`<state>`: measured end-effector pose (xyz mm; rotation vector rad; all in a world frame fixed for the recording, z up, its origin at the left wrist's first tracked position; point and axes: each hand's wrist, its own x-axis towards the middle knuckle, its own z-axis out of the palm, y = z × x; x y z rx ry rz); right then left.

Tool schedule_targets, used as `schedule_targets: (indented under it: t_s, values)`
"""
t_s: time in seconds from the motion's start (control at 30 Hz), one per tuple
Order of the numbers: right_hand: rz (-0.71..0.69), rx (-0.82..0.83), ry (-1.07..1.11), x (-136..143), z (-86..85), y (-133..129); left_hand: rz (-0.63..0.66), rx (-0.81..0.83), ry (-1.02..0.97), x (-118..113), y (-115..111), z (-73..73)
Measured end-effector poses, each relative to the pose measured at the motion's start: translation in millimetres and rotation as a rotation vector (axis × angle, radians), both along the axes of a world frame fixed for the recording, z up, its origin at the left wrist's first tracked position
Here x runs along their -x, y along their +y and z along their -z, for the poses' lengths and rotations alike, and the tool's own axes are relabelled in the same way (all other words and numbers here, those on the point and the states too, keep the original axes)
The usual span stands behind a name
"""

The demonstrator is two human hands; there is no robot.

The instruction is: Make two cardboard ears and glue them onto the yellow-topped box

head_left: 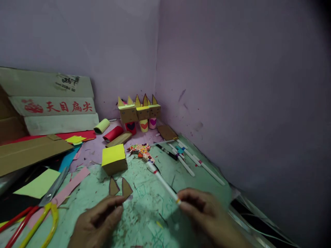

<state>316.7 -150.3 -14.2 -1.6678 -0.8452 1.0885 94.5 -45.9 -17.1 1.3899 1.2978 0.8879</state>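
My right hand (204, 210) pinches the near end of a white marker pen (165, 186), which slants away toward a flower-patterned glue gun (144, 151). My left hand (100, 218) is closed, thumb and index finger together at the base of a brown cardboard triangle (126, 188) with a dark edge. A second cardboard triangle (113, 187) sits just left of it, its lower edge partly behind my index finger. Beyond them stands a cardboard box with a yellow top (113, 155).
Several white markers (186, 165) lie to the right. Three box-headed figures with pointed ears (141, 113) stand in the corner. Red-and-yellow-handled scissors (46, 206) rest on paper at left, before a large carton (59, 106). Paper tubes (113, 133) lie behind.
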Motion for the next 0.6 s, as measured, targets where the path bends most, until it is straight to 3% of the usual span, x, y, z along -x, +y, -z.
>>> schedule_targets:
  t_s: [0.07, 0.17, 0.33, 0.4, 0.5, 0.6]
  values:
    - [-0.195, -0.002, 0.212, 32.3, 10.8, 12.7, 0.089, 0.162, -0.092, -1.8, -0.7, -1.6]
    - [-0.373, -0.055, 0.28, 65.4, 27.4, 29.7, 0.099, 0.283, -0.222, 5.5, 3.1, -0.5]
    - [-0.642, -0.016, 0.401, 80.4, 28.2, 39.4, 0.027, 0.338, -0.401, 16.7, 7.1, 3.6]
    - [-0.664, 0.013, 0.411, 81.6, 21.0, 40.6, 0.037, 0.325, -0.43, 17.0, 7.5, 4.3]
    - [-0.547, 0.095, 0.304, 84.8, 13.7, 44.1, 0.045, 0.363, -0.446, 14.9, 8.1, 3.9]
    - [-0.474, 0.094, 0.132, 87.3, 15.8, 44.9, -0.049, 0.38, -0.489, 14.6, 12.4, -0.9]
